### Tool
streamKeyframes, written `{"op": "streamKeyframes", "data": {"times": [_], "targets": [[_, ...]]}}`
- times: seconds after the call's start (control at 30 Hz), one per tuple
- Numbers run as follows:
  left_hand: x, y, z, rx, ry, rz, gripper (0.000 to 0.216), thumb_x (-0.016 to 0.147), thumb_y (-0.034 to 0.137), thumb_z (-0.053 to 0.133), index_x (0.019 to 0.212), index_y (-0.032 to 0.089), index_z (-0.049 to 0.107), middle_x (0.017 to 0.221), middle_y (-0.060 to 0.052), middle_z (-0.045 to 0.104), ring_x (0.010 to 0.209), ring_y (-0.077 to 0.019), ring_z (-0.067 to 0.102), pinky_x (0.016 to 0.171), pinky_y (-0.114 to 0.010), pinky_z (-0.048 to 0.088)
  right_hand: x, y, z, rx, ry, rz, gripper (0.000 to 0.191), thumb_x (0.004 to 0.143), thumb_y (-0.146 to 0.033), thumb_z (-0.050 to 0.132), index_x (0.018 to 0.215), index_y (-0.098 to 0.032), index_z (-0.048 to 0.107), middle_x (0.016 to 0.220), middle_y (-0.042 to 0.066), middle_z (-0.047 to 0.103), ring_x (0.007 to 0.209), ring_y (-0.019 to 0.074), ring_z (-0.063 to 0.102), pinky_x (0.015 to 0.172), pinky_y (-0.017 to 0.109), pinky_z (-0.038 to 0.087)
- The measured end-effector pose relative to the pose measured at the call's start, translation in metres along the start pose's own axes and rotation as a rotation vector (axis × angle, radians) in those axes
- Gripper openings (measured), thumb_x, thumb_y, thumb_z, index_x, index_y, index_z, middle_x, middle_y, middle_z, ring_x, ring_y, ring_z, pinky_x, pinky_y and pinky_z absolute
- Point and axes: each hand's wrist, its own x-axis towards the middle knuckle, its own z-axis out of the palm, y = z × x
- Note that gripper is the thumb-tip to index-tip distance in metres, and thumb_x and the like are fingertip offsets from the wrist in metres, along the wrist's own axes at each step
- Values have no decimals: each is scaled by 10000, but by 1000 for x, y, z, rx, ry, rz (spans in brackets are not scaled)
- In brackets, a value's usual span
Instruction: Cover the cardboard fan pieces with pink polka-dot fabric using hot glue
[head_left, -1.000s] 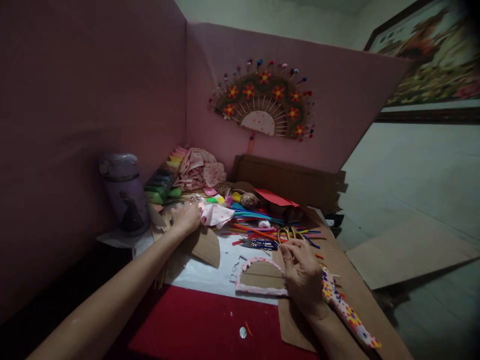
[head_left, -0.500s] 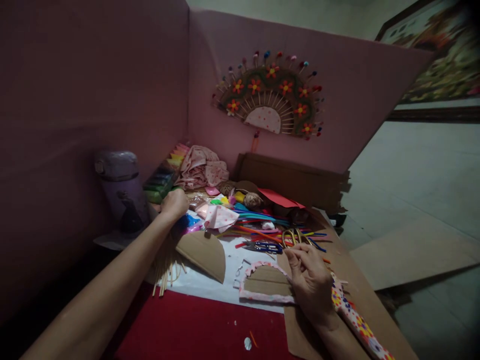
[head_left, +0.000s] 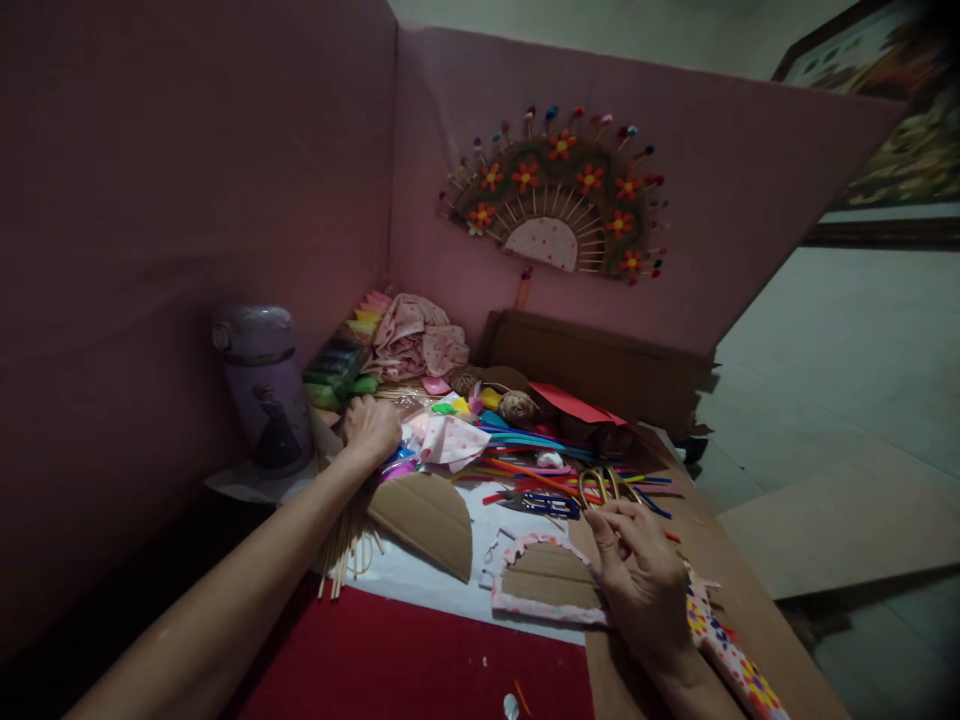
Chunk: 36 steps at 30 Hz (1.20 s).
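My left hand [head_left: 373,430] reaches in among clear packets of coloured clay [head_left: 399,466] at the left-middle of the table. Its fingers curl downward, and what they grip is hidden. My right hand [head_left: 643,570] is closed in a pinch over the right end of a half-round cardboard piece edged with pink dotted cloth [head_left: 551,572]. Anything between the fingertips is too small to make out. Just beyond those fingertips lie gold-handled scissors [head_left: 600,487] and blue thread snips [head_left: 551,503]. A bare cardboard quarter-round [head_left: 427,520] rests between my hands.
A lilac bottle [head_left: 266,390] stands at the left by thin sticks [head_left: 349,555]. Coloured pipe cleaners [head_left: 525,440], twine balls [head_left: 517,404] and crumpled dotted cloth [head_left: 416,335] fill the back. A decorated fan [head_left: 555,195] hangs on the pink panel. Flower-patterned material [head_left: 735,660] lies at right.
The view has shifted slightly, so the scene sits further right. My left hand has moved a little rightward and nearer among the packets. My right hand keeps its pinch.
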Motion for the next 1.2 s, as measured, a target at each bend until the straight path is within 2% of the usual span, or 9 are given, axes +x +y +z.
{"op": "streamKeyframes", "data": {"times": [0.13,0.27,0.63,0.8,0.93,1.07,1.2], "targets": [[14,-7,11,14,-8,-68,807,810,654,267,1124,-3,613,1176,-310,563,1126,-400,495,927,-440,357,0,-1,-1,17,5,-21,119,861,-242,563,786,-186,637,853,54,576,737,166,547,595,283,432],[22,-10,20,24,-13,-97,960,738,766,239,1234,-7,520,1263,-303,508,1185,-395,455,983,-432,301,0,-1,-1,39,-11,-7,108,863,-223,563,797,-182,637,846,48,569,708,153,532,575,273,420],[12,2,26,60,-35,-64,873,778,697,300,1237,-18,501,1256,-310,500,1179,-397,442,965,-446,294,0,-4,-1,34,-15,-41,103,865,-212,563,790,-185,628,842,48,570,752,163,548,633,284,419],[24,-3,23,26,-20,-134,1022,715,790,241,1194,-66,528,1209,-324,531,1146,-418,454,930,-452,338,1,-6,-1,29,-14,-34,123,872,-207,552,776,-183,624,843,49,566,751,157,544,625,271,419],[35,-5,25,-9,-28,-156,1073,665,834,247,1205,-48,530,1256,-324,507,1187,-423,436,956,-444,332,0,-6,-2,28,-32,-28,124,875,-217,548,788,-180,627,849,50,565,764,157,545,629,265,423],[46,-8,29,-45,-49,-159,1078,643,845,277,1262,-16,472,1246,-310,530,1186,-412,462,940,-440,363,0,-6,-1,32,-47,-25,131,876,-229,548,787,-180,630,853,49,567,751,153,552,622,261,426],[51,-9,30,-59,-32,-185,991,699,789,305,1282,-1,439,1257,-310,524,1188,-410,468,935,-462,367,0,-6,0,42,-75,-9,134,876,-233,544,785,-182,628,857,50,568,737,155,557,609,265,426]]}}
